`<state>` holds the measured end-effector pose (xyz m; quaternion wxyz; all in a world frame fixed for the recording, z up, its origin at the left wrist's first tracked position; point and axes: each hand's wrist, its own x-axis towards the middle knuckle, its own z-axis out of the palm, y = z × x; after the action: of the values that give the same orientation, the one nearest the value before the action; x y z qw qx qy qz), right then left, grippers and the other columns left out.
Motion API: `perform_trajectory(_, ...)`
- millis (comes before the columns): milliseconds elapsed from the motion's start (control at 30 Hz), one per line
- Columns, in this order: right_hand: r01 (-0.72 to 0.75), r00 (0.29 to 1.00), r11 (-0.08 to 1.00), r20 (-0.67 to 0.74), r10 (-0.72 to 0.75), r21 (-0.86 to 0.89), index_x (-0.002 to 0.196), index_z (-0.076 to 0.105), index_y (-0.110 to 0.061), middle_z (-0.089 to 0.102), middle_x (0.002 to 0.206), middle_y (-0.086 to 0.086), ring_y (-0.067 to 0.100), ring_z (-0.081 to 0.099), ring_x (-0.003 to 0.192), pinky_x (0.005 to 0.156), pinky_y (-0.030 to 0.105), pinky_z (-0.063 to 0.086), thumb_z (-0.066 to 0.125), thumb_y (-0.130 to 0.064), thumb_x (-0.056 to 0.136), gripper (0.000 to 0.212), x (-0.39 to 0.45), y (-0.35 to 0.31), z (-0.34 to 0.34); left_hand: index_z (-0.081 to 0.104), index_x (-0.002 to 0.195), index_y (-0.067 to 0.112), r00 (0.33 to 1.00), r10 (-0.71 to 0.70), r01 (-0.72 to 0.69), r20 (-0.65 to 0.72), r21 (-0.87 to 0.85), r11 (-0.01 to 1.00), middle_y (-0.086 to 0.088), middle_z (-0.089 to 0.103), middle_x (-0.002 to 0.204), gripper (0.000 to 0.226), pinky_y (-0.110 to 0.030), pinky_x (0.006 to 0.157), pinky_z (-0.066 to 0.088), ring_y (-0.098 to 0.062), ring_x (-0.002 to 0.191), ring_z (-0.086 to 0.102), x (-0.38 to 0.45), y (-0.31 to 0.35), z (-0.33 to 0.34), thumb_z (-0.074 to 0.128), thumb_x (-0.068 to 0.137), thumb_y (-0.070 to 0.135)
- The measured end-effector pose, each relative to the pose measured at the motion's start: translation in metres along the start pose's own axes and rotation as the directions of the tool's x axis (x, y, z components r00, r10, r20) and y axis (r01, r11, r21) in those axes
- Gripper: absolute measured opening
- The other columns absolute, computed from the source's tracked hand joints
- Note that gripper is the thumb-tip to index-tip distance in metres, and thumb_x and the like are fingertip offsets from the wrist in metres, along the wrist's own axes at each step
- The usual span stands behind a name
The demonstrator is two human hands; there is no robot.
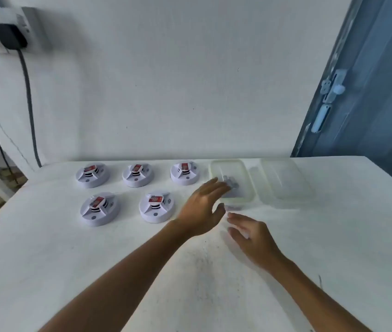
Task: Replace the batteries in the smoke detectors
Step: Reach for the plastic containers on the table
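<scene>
Several white round smoke detectors with red labels lie on the white table in two rows: a back row (137, 174) and a front row (156, 206). To their right stands a clear plastic container (245, 171) with grey batteries (232, 184) inside. My left hand (202, 207) hovers at the container's near left corner, fingers spread, holding nothing. My right hand (250, 233) is lower and nearer, just in front of the container, fingers apart and blurred. Whether either hand touches the container I cannot tell.
The container's clear lid (286, 180) lies to its right. A white wall rises behind the table (118, 271). A black plug and cable (10, 37) hang at the upper left. A blue door (369, 92) stands at the right.
</scene>
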<state>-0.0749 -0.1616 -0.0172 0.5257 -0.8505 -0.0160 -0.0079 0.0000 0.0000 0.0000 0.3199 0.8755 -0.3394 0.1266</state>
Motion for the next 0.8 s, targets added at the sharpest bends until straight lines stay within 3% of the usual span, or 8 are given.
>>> perform_trajectory(67, -0.171, 0.975, 0.952, -0.096, 0.201, 0.254, 0.119, 0.066, -0.003, 0.069, 0.115, 0.008, 0.022, 0.066, 0.106, 0.094, 0.029, 0.051, 0.061, -0.014, 0.093, 0.029, 0.011, -0.002, 0.002, 0.052, 0.138, 0.01, 0.998, -0.024, 0.024, 0.059, 0.013, 1.0, -0.007, 0.049, 0.146, 0.052, -0.036, 0.111, 0.027, -0.029, 0.143, 0.032, 0.012, 0.004, 0.007, 0.046, 0.087, 0.016)
perform_trajectory(133, -0.336, 0.917, 0.762, 0.009, 0.398, 0.553, 0.112, 0.065, 0.0, 0.071, 0.096, 0.014, 0.027, 0.069, 0.085, 0.075, 0.036, 0.056, 0.059, -0.011, 0.092, 0.023, 0.018, -0.016, 0.005, 0.049, 0.14, 0.011, 0.984, -0.096, 0.091, 0.151, 0.045, 0.995, -0.005, 0.043, 0.15, 0.057, -0.044, 0.113, 0.024, -0.026, 0.146, 0.026, 0.019, 0.008, 0.011, 0.035, 0.086, 0.021)
perform_trajectory(167, -0.41, 0.881, 0.602, 0.125, 0.457, 0.685, 0.107, 0.065, 0.0, 0.071, 0.09, 0.017, 0.028, 0.069, 0.078, 0.067, 0.035, 0.056, 0.058, -0.012, 0.093, 0.02, 0.021, -0.019, 0.003, 0.05, 0.14, 0.011, 0.975, -0.131, 0.124, 0.178, 0.048, 0.991, -0.004, 0.042, 0.151, 0.059, -0.047, 0.114, 0.022, -0.024, 0.146, 0.025, 0.022, 0.008, 0.015, 0.03, 0.086, 0.024)
perform_trajectory(267, -0.46, 0.801, 0.246, 0.279, 0.53, 0.853, 0.099, 0.061, -0.005, 0.07, 0.071, 0.012, 0.02, 0.064, 0.06, 0.052, 0.026, 0.045, 0.059, -0.017, 0.094, 0.014, 0.032, -0.026, -0.001, 0.059, 0.132, 0.012, 0.967, -0.177, 0.176, 0.181, 0.022, 0.984, -0.001, 0.042, 0.151, 0.064, -0.046, 0.113, 0.02, -0.016, 0.146, 0.026, 0.025, 0.005, 0.018, 0.02, 0.085, 0.031)
perform_trajectory(333, -0.434, 0.782, 0.157, 0.285, 0.554, 0.887, 0.097, 0.059, -0.006, 0.066, 0.06, 0.007, 0.013, 0.053, 0.044, 0.041, 0.022, 0.038, 0.062, -0.02, 0.092, 0.015, 0.036, -0.028, 0.003, 0.062, 0.128, 0.012, 0.963, -0.19, 0.189, 0.193, 0.02, 0.982, 0.001, 0.043, 0.15, 0.064, -0.041, 0.111, 0.02, -0.013, 0.146, 0.026, 0.029, 0.004, 0.018, 0.018, 0.085, 0.031)
perform_trajectory(500, -0.411, 0.746, 0.062, 0.296, 0.596, 0.91, 0.087, 0.061, -0.013, 0.053, 0.047, 0.0, 0.007, 0.036, 0.033, 0.033, 0.018, 0.027, 0.064, -0.019, 0.091, 0.008, 0.049, -0.024, 0.015, 0.063, 0.128, 0.016, 0.947, -0.236, 0.239, 0.217, 0.012, 0.971, 0.003, 0.044, 0.15, 0.06, -0.038, 0.106, 0.023, -0.012, 0.143, 0.03, 0.033, 0.004, 0.015, 0.02, 0.086, 0.023)
perform_trajectory(667, -0.402, 0.744, 0.104, 0.258, 0.616, 0.91, 0.091, 0.06, -0.014, 0.041, 0.049, -0.002, 0.007, 0.034, 0.035, 0.037, 0.02, 0.031, 0.063, -0.025, 0.093, 0.012, 0.05, -0.027, 0.021, 0.065, 0.126, 0.016, 0.948, -0.253, 0.258, 0.195, -0.001, 0.966, 0.004, 0.047, 0.147, 0.059, -0.039, 0.105, 0.025, -0.012, 0.141, 0.035, 0.032, 0.002, 0.017, 0.02, 0.087, 0.022)
perform_trajectory(800, -0.611, 0.703, 0.172, 0.429, 0.568, 0.773, 0.084, 0.053, -0.011, 0.048, 0.054, 0.004, 0.011, 0.04, 0.035, 0.036, 0.017, 0.03, 0.059, -0.034, 0.094, 0.026, 0.046, -0.034, 0.004, 0.069, 0.119, 0.013, 0.948, -0.279, 0.3, 0.153, -0.137, 0.944, 0.011, 0.053, 0.139, 0.065, -0.054, 0.111, 0.029, -0.009, 0.141, 0.036, 0.03, -0.003, 0.018, 0.019, 0.085, 0.035)
